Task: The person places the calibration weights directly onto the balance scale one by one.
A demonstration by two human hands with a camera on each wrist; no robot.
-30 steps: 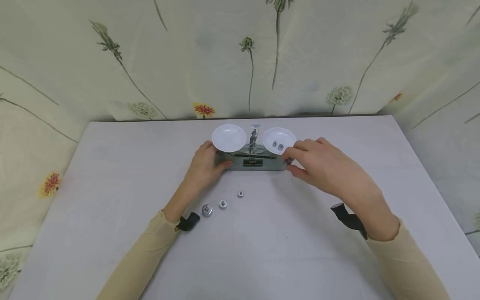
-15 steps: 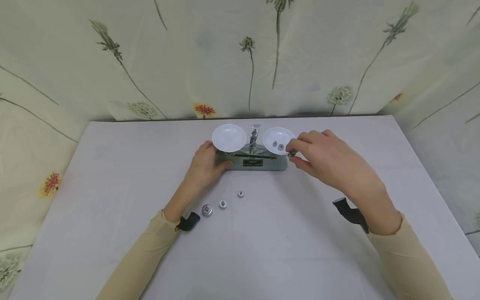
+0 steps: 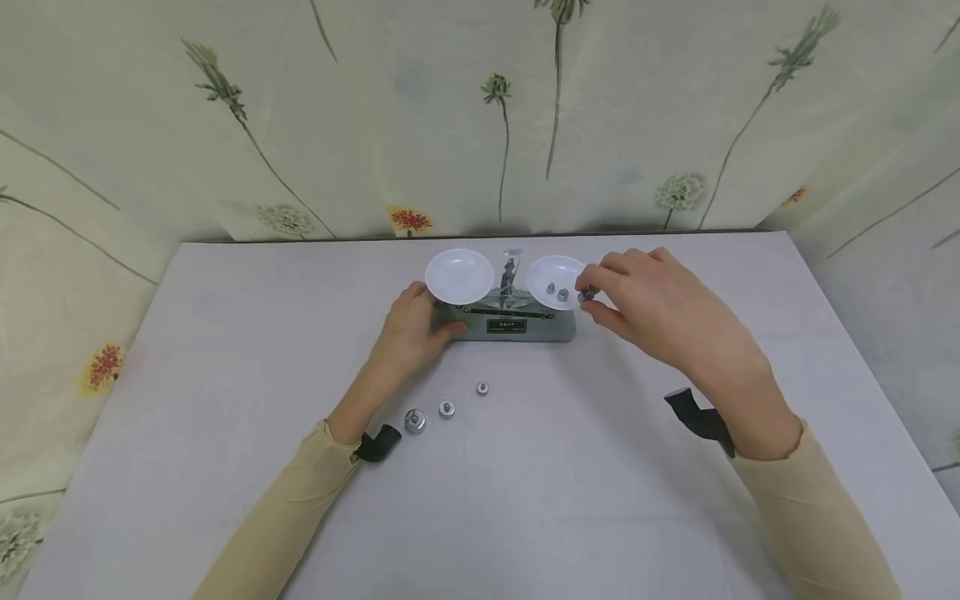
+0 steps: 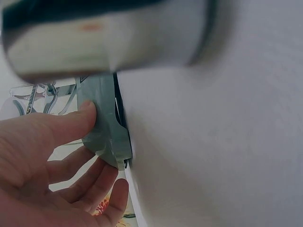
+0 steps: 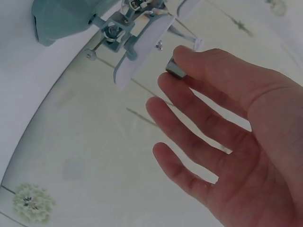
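Two loaded, one pinched, three apparently left

Nearest, left of lower centre, three metal weights (image 3: 447,409) stand on the bench (image 3: 525,508). Mid-frame, the left hand (image 3: 411,333) grips the balance (image 3: 543,329) by its base; the right hand (image 3: 663,317) pinches another weight (image 5: 175,68) beside the right-hand pan (image 3: 540,279), where two small weights (image 3: 563,295) already sit.

Grey-green balance base (image 3: 543,331), white pans (image 3: 459,277) and silver weights (image 3: 415,422) at centre; beige sleeves (image 3: 281,517) below; pale, flower-printed cloth (image 3: 420,150) across the top.
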